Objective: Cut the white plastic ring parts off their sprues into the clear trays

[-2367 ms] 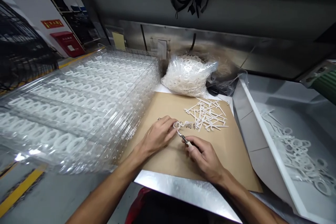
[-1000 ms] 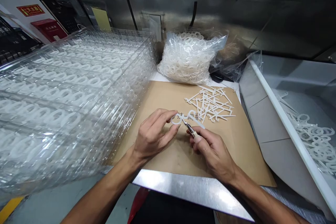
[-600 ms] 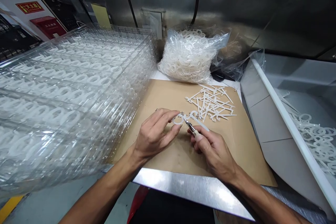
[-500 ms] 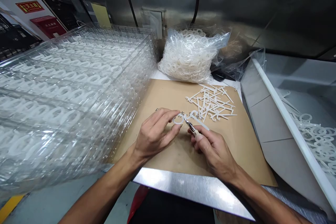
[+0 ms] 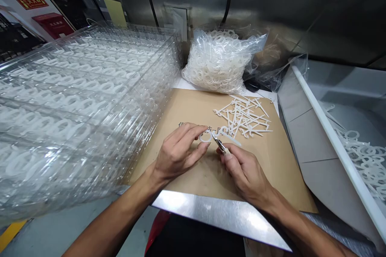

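Note:
Between the thumb and fingers of my left hand is a white plastic ring, pinched at its left side. A thin white stem with a curved end extends from the ring toward the right. My right hand is closed around a pair of small nippers with pale handles. Their metal tips meet the white piece where ring and stem join; I cannot tell whether the blades are fully closed. Below both hands lies a brown cardboard sheet with black printed characters.
A pile of white plastic stems lies beyond my right hand. Behind it stands a clear bag of white rings. Stacked clear trays of white parts fill the left. On the right, a white bin holds loose rings.
The view has shifted slightly. Both hands keep almost the same pose, with the nippers still at the joint of the ring and stem.

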